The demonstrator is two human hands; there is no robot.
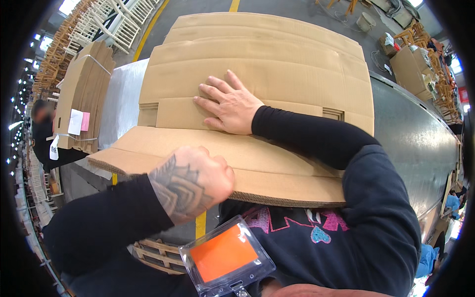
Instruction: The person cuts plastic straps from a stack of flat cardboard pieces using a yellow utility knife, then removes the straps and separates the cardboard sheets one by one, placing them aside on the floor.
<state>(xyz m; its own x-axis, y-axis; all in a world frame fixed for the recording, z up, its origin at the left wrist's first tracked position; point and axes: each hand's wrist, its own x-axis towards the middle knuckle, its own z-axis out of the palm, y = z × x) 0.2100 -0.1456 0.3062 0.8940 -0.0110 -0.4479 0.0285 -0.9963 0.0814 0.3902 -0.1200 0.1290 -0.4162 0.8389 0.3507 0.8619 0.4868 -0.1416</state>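
A stack of flat brown cardboard box blanks (277, 59) lies in front of me, its layered edge facing my body. My right hand (230, 104) rests palm down on the upper sheet, fingers spread, with that forearm crossing over the cardboard from the right. My left hand (198, 175), tattooed on the back, is closed at the near edge of the folded-up cardboard flap (282, 158). Its fingers curl out of sight, so whatever they hold, if anything, is hidden.
A strapped bundle of cardboard (81, 94) stands at the left, near a person in dark clothes (42, 133). A grey metal table surface (410, 133) extends on the right. Stacked chair frames (111, 22), a bucket (366, 22) and a carton (410, 72) lie beyond. A badge holder (225, 255) hangs before me.
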